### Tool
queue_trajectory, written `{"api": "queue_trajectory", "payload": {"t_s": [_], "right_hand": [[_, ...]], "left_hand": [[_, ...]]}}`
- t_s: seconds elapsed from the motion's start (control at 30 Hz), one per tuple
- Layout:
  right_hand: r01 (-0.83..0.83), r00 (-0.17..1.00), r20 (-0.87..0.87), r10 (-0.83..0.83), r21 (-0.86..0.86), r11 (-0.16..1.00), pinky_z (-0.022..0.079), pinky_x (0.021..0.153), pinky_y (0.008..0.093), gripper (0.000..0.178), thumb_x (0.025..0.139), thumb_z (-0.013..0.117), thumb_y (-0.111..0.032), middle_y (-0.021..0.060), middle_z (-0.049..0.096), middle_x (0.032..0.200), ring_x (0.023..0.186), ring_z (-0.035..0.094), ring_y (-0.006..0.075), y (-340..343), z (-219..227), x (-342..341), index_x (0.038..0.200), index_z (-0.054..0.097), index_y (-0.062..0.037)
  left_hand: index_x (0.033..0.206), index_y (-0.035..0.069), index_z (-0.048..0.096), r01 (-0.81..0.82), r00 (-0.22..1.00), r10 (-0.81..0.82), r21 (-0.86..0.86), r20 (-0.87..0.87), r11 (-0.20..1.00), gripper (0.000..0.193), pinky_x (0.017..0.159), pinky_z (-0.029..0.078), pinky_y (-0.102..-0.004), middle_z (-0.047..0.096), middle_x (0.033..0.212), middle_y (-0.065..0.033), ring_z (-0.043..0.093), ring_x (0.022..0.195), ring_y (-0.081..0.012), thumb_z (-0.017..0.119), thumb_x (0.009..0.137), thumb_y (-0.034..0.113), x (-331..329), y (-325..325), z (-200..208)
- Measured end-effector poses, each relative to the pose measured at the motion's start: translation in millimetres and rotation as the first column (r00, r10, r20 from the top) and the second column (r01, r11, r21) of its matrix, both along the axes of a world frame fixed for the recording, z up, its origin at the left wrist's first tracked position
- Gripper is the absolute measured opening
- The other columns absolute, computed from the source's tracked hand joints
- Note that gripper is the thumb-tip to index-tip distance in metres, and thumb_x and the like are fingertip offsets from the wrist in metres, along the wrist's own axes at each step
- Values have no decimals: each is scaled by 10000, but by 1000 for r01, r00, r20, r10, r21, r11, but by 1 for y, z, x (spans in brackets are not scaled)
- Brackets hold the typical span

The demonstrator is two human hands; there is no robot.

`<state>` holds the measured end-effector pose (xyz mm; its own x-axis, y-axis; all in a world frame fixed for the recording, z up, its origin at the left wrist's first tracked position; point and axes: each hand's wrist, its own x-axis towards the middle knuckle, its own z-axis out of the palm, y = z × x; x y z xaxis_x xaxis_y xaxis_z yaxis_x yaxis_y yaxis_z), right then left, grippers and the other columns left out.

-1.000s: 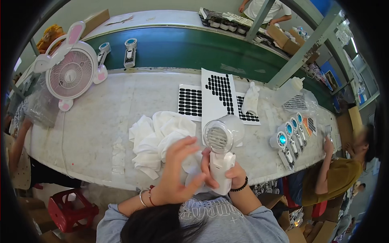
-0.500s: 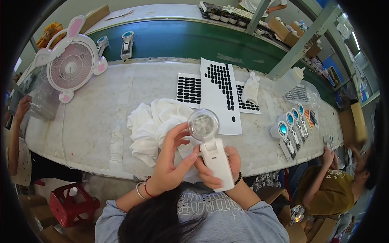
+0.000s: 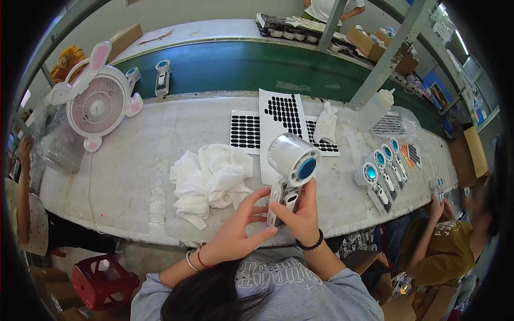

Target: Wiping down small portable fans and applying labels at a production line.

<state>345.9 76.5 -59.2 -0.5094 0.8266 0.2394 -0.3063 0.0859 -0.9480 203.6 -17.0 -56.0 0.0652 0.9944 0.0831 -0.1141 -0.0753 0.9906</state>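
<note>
Handheld fan (image 3: 292, 168) gripped by right hand (image 3: 301, 216), left hand (image 3: 235, 232) fingers touching its handle, w/ white cloth (image 3: 211, 182) beside

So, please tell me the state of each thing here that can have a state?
handheld fan: held up off the table, blue centre facing the camera
right hand: gripping the fan's handle
left hand: fingertips at the handle
white cloth: crumpled, lying on the table
squeeze bottle: upright, capped
desk fan with rabbit ears: standing; cannot tell if running
row of fans: lying flat
</note>
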Motion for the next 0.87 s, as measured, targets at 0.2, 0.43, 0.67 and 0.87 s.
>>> {"api": "queue_trajectory", "payload": {"t_s": [0.2, 0.43, 0.67, 0.87], "right_hand": [[198, 980, -35, -195, 148, 969, 475, 876, 308, 718, 772, 747, 1, 110, 481, 1161, 1055, 544, 173, -15, -2, -14, 1297, 258, -6], [72, 990, 61, -127, 556, 828, 398, 944, 358, 800, 713, 787, -93, 158, 374, 1233, 1106, 457, 231, -2, 13, -7, 1348, 313, 13], [-31, 978, 188, -92, 567, 823, 369, 991, 385, 827, 709, 804, -275, 209, 416, 1249, 1155, 431, 326, 2, 24, -11, 1351, 378, 24], [-127, 950, 288, -121, 711, 692, 348, 1033, 421, 776, 769, 740, -344, 193, 404, 1370, 1217, 429, 351, 30, 14, 7, 1382, 402, -7]], "left_hand": [[1426, -14, 243, 15, 1000, -15, -30, 11, 999, 664, 924, 480, -334, 350, 1419, -168, 482, 1219, -241, 625, 892, 88, 0, 6, -5], [1400, 16, 328, 21, 968, 15, -142, 250, 990, 417, 831, 423, -261, 502, 1151, -35, 485, 982, -93, 328, 1038, 222, -4, 1, -13], [1388, -2, 328, -10, 904, 102, -219, 416, 976, 519, 937, 432, -324, 507, 1202, -84, 523, 1071, -161, 448, 940, 232, -10, 4, -6], [1401, 44, 292, 102, 946, 0, -297, 324, 950, 695, 846, 477, -303, 529, 1092, -100, 562, 958, -200, 592, 815, 268, -68, 43, 33]]}}
